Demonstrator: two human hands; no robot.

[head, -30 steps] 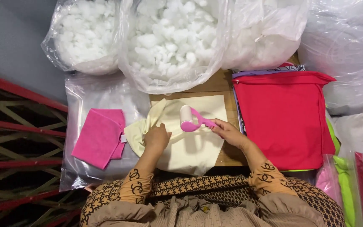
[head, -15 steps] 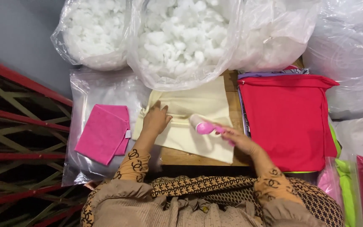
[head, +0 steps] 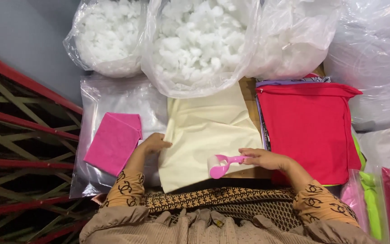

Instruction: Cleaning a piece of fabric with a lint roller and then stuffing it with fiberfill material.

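Since the earlier frames the cream cloth (head: 211,135) has been spread flatter and the roller (head: 220,165) has travelled from its upper part down to its near edge; the left hand (head: 154,143) has shifted from the cloth's middle to its left border.

Cream cloth: lies flat on the table (head: 247,88), covering most of the visible wood, near edge hanging toward the person.

Roller: pink handle, white drum, resting at the cloth's lower right corner. Right hand (head: 263,158) closed around the handle, fingers wrapped, just right of the cloth's near edge.

Left hand: fingers curled on the cloth's left edge, pinching or pressing the fabric; cannot tell which.

Left of the cloth: pink cloth (head: 114,142), folded, lying on a clear bag (head: 113,97).

Right of the cloth: red cloth (head: 310,129), flat, on a stack of other fabrics, just beside the cream one.

Beyond the cloth's far edge: three clear bags of white stuffing (head: 199,43), the middle one overlapping the cloth's top.
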